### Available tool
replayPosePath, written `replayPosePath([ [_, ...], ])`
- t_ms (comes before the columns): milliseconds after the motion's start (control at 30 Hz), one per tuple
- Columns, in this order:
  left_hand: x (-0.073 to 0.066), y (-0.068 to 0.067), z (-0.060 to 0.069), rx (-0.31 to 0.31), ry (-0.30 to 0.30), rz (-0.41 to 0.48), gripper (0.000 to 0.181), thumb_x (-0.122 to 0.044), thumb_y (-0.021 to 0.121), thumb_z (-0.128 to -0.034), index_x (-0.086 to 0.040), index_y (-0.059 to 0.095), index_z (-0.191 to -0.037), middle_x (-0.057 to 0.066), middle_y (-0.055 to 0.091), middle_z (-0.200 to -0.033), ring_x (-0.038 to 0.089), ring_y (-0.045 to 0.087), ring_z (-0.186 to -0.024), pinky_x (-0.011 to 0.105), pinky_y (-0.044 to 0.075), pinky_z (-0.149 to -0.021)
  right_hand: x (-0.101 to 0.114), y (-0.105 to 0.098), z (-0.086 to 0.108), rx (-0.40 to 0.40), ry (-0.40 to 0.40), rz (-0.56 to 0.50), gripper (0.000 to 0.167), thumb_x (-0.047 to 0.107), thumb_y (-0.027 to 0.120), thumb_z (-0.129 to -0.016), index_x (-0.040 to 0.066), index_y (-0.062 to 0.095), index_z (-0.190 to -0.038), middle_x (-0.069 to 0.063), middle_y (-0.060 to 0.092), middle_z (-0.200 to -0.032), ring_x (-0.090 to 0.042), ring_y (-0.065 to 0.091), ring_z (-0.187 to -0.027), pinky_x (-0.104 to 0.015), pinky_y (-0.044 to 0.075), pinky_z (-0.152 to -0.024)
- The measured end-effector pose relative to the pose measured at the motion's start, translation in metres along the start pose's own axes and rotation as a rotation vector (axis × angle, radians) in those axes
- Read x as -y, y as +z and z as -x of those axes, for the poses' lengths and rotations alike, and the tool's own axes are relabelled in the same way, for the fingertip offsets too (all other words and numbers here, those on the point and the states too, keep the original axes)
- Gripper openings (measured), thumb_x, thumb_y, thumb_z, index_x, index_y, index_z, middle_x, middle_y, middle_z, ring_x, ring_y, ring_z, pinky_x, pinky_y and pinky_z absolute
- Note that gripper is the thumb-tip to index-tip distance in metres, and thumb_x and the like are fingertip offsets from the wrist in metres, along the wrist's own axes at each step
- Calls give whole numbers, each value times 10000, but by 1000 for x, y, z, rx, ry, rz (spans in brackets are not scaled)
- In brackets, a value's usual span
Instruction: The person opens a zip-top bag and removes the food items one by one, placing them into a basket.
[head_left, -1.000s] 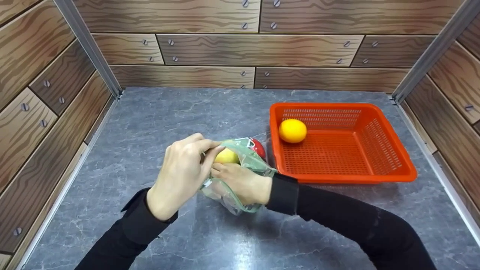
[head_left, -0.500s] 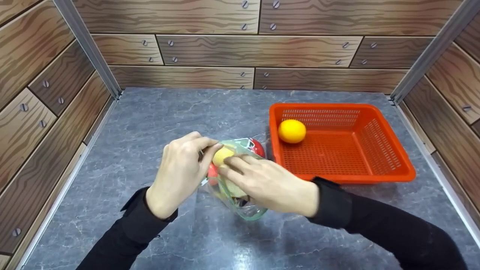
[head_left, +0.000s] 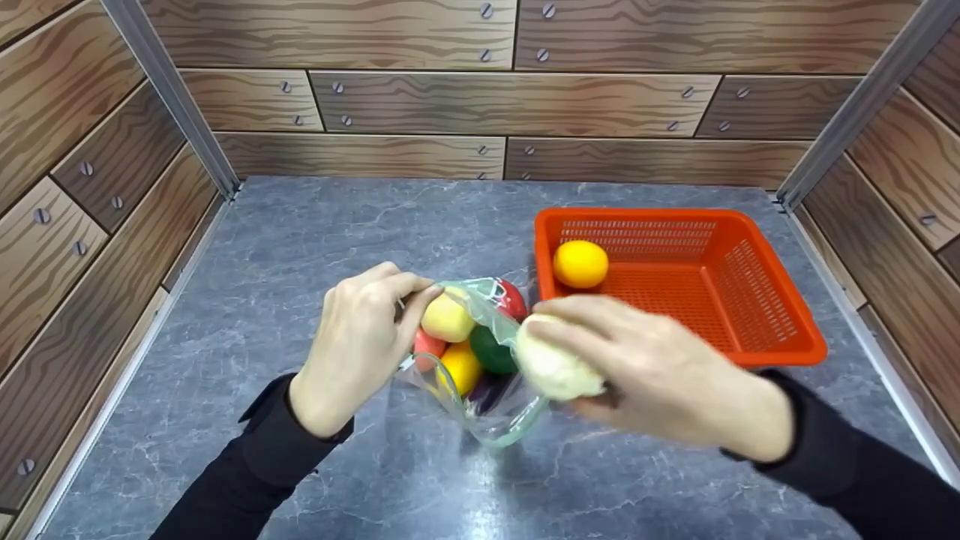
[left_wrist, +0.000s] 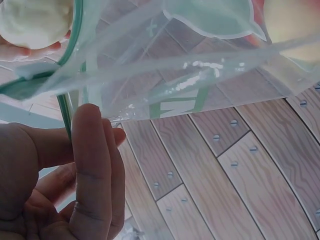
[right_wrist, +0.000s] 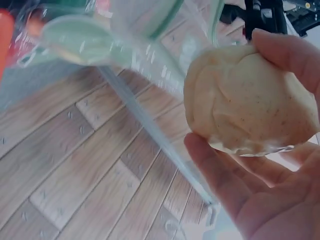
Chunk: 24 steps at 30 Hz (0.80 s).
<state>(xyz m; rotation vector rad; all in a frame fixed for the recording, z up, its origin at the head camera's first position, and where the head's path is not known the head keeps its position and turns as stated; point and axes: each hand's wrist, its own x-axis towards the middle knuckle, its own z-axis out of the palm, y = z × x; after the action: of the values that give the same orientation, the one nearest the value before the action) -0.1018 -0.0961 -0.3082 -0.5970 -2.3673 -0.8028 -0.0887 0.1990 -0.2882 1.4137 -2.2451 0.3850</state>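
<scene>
The right hand (head_left: 652,367) is lifting the pale round piece (head_left: 553,369) out past the mouth of the green-tinted bag (head_left: 495,319), and that's the big change! Half a second ago those fingers were dipping over the opening with the piece down among the rest; now it's showing just beyond the bag's right side, near the basket's front left corner. Thumb and fingers are clamping round it from opposite sides, as the right wrist view is showing (whether it's brushing the plastic, I'm not able to tell).

For the work in hand, that's seemingly leaving one piece fewer inside and opening up the view: a yellow apple-like fruit (head_left: 448,315), a dark green piece (head_left: 491,351) and a purple one (head_left: 489,396) are all showing.

The left hand (head_left: 367,337) is hardly shifting, pinching the bag's rim between thumb and fingertips, midway between the worktop's (head_left: 337,225) left and right edges. Over towards the worktop's right edge, the red basket (head_left: 660,292) is staying put, its orange fruit (head_left: 580,264) sitting, as earlier, by the left wall.
</scene>
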Motion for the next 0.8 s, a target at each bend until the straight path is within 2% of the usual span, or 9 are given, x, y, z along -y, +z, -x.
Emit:
replayPosePath([
  [133,0,0,0,-1,2,4,91,-103,797,-939,-19,824,-914,83,716,-760,150,578,-585,260,501,-549,-24,-9,8,26,118,37,853,145,1025,-574,74,667,-1345,-157,706,-1294,-322,743,-1051,-462,662,-828],
  [267,0,0,0,-2,4,6,90,-104,801,-937,-20,825,-913,81,714,-755,146,567,-579,255,490,-544,-60,-4,16,126,272,19,709,118,988,-662,76,684,-1302,-138,713,-1254,-308,729,-1035,-474,644,-856],
  [333,0,0,0,-3,5,5,89,-104,801,-937,-21,825,-913,80,714,-753,146,564,-577,256,488,-542,-77,3,19,173,323,-3,637,121,964,-709,74,694,-1284,-135,713,-1233,-306,719,-1036,-480,634,-867],
  [667,0,-2,0,7,1,4,92,-100,801,-935,-13,826,-923,89,716,-755,154,566,-576,255,493,-540,-171,45,37,387,480,-18,615,132,937,-775,13,678,-1321,-218,696,-1222,-404,668,-1083,-582,572,-939],
  [800,0,-2,0,4,-1,4,95,-103,802,-935,-13,825,-918,90,718,-756,158,572,-580,262,499,-546,-197,62,47,447,488,28,606,133,933,-773,-2,676,-1305,-231,687,-1173,-413,665,-1042,-581,572,-908],
])
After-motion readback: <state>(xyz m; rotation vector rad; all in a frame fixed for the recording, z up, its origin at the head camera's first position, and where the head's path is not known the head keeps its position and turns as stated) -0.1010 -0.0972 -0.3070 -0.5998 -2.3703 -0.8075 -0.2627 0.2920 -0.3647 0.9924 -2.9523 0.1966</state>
